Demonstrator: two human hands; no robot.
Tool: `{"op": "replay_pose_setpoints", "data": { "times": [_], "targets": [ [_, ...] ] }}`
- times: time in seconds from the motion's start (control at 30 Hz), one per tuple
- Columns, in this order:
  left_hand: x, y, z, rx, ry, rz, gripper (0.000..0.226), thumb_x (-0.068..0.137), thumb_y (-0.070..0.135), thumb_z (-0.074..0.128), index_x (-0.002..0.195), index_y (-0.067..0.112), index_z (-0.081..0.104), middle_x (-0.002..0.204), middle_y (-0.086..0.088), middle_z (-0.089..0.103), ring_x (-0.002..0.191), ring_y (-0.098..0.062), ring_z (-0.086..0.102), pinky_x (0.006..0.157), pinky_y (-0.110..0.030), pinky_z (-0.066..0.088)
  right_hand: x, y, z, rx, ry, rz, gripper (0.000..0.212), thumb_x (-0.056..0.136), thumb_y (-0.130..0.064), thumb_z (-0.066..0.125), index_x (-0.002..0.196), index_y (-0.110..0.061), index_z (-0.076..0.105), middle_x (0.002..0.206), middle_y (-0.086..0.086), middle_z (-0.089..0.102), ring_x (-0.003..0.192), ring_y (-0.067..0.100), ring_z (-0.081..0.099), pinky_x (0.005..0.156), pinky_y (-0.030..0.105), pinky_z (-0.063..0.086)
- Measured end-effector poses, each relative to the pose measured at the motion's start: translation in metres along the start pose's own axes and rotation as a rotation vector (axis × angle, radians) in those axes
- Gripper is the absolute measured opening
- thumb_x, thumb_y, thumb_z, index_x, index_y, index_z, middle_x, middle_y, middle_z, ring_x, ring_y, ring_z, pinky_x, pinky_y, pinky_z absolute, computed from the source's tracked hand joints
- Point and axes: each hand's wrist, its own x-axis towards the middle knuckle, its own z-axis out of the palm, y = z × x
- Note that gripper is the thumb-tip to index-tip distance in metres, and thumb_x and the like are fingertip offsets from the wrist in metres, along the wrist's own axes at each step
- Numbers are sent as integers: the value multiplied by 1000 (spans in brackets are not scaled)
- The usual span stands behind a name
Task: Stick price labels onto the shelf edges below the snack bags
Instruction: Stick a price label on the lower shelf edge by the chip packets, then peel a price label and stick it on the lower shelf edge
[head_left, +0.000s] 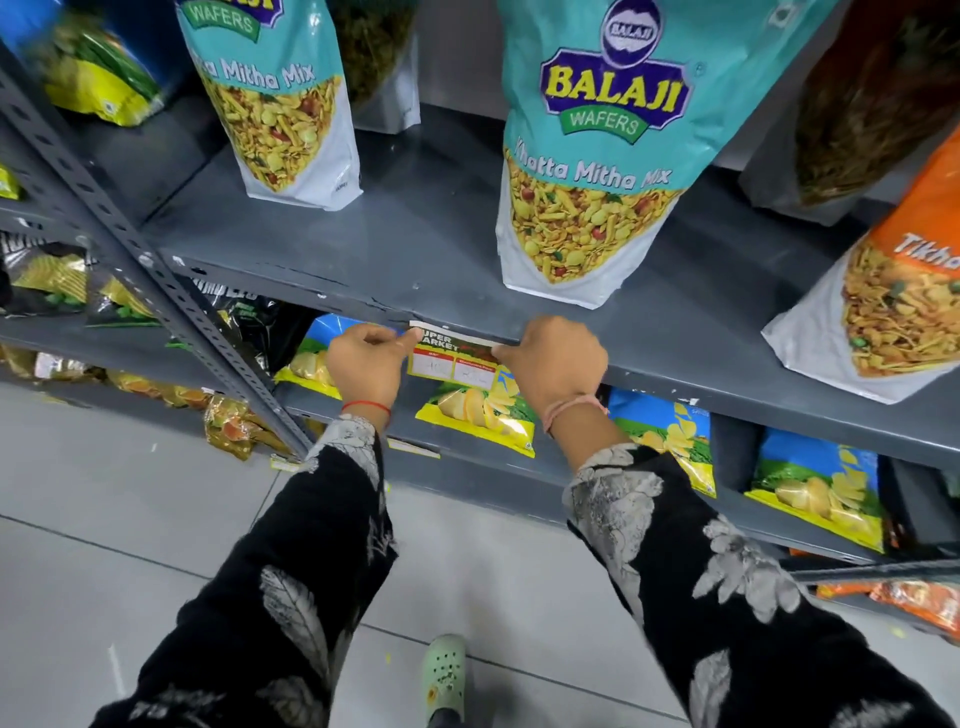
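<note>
A yellow, red and white price label (451, 358) hangs against the front edge of the grey metal shelf (727, 384), below a teal Khatta Mitha Mix snack bag (597, 171). My left hand (366, 358) pinches the label's top left corner. My right hand (553, 358) pinches its top right corner against the shelf edge. A second teal snack bag (275, 98) stands further left on the same shelf. An orange snack bag (883, 306) stands at the right.
A slotted grey upright (150, 270) crosses diagonally at the left. Blue and yellow chip bags (480, 410) lie on the lower shelf, whose edge bears another label (413, 449). Pale tiled floor lies below, with a green shoe (444, 675).
</note>
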Motion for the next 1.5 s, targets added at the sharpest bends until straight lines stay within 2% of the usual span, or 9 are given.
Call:
{"op": "replay_pose_setpoints", "data": {
  "times": [0.13,0.3,0.57,0.83,0.97,1.1,1.2,1.37,1.5],
  "targets": [
    [-3,15,-4,-55,-42,-142,29,67,15,74,48,14,52,31,6,56,58,-25,55,83,-41,55,-7,7,-15,-23,-96,-73,28,81,-33,63,81,-5,59,94,19,64,84,39,61,61,32,36],
    [-58,15,21,52,-13,-39,15,75,7,56,77,-5,66,84,-34,66,87,-45,62,82,-47,52,-66,74,-34,100,33,-282,27,79,-17,66,101,-7,56,118,20,56,96,39,59,71,41,50],
    [-218,19,131,149,-335,211,10,76,-2,60,80,-4,69,88,-28,71,87,-34,65,77,-33,44,-125,269,-96,100,113,-90,45,77,-10,68,119,-6,53,145,20,33,126,36,44,96,47,46],
    [-349,55,289,-7,-718,129,24,76,-4,57,95,6,68,98,-17,70,88,-20,57,83,-30,46,-123,430,-198,534,625,360,19,83,1,60,100,-3,66,122,20,60,114,32,56,98,36,42],
    [-394,53,348,-50,-857,-194,23,79,-9,51,91,7,62,31,11,54,48,-6,51,49,-14,41,-104,466,-226,341,488,269,27,82,1,62,109,-2,62,123,22,59,116,34,52,98,35,38],
    [-422,56,392,-84,-846,-324,25,81,-11,47,76,12,54,53,-4,41,25,0,35,31,-10,28,-89,486,-228,292,321,242,29,78,-1,65,107,-2,63,117,23,62,112,34,52,92,28,32],
    [-426,52,412,-66,-813,-322,29,80,-8,52,109,-6,55,75,-11,49,52,-13,46,52,-20,35,-82,493,-226,319,316,237,26,74,3,67,100,0,66,104,24,65,103,36,56,89,30,38],
    [-434,40,414,-36,-582,-268,19,75,-1,63,93,-5,65,66,-6,58,78,-19,53,67,-18,46,-83,493,-218,308,340,259,11,69,12,63,75,5,69,84,26,67,86,33,59,72,25,36],
    [-439,39,389,-38,-510,-94,16,68,-3,70,84,-8,66,69,-5,62,48,2,51,47,-4,38,-109,489,-207,638,548,371,19,65,27,56,68,11,65,72,15,55,62,-19,54,56,-7,34]
  ]
}}
